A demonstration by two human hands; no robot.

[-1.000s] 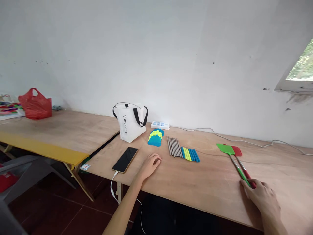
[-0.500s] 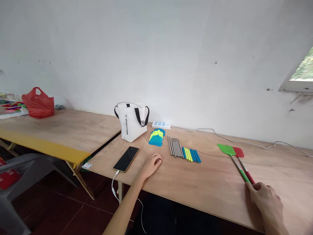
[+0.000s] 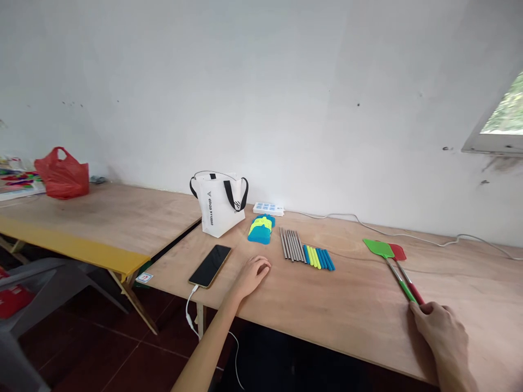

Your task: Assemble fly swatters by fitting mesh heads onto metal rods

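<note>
My right hand is closed around the handles of two fly swatters at the table's right side. The green fly swatter partly overlaps the head of the red fly swatter, and both heads point away from me. My left hand rests on the tabletop with loosely bent fingers and nothing visible in it. Just beyond it lie a stack of blue and yellow swatter heads, a row of grey metal tubes, and several blue and yellow handle grips.
A phone with a white cable lies left of my left hand. Behind it stands a white bag, beside a power strip against the wall. A second table on the left carries a red plastic bag.
Very little differs. The view has shifted slightly, and my right hand appears a touch farther left and higher, still holding both fly swatters. My left hand rests in the same place.
</note>
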